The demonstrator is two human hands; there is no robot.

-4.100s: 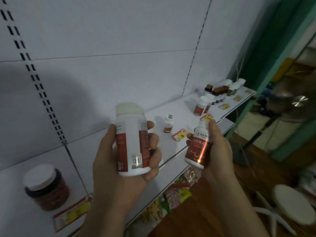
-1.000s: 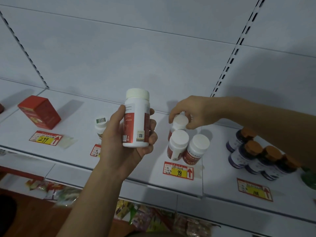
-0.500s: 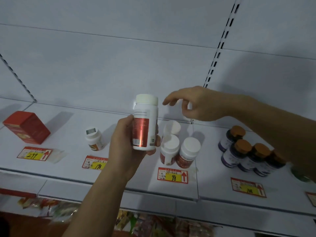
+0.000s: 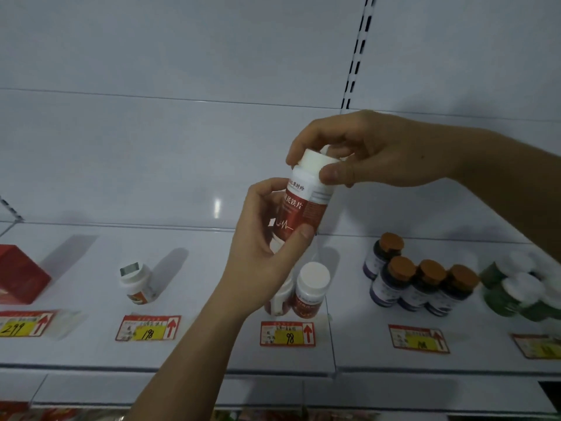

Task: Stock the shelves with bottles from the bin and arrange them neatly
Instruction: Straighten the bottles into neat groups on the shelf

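Observation:
Both hands hold one white bottle with a red label in the air above the white shelf. My left hand grips its lower body, thumb on the label. My right hand pinches the white cap from above. Below them stand matching red-label bottles, partly hidden behind my left wrist, over the price tag marked 98.
A small white bottle stands left over the 18 tag. A red box is at the far left. Dark bottles with orange caps and green bottles with white caps crowd the right.
My right hand let go of the bottle it set on the shelf and came over to pinch the cap of the bottle in my left hand, which turned so its label faces me.

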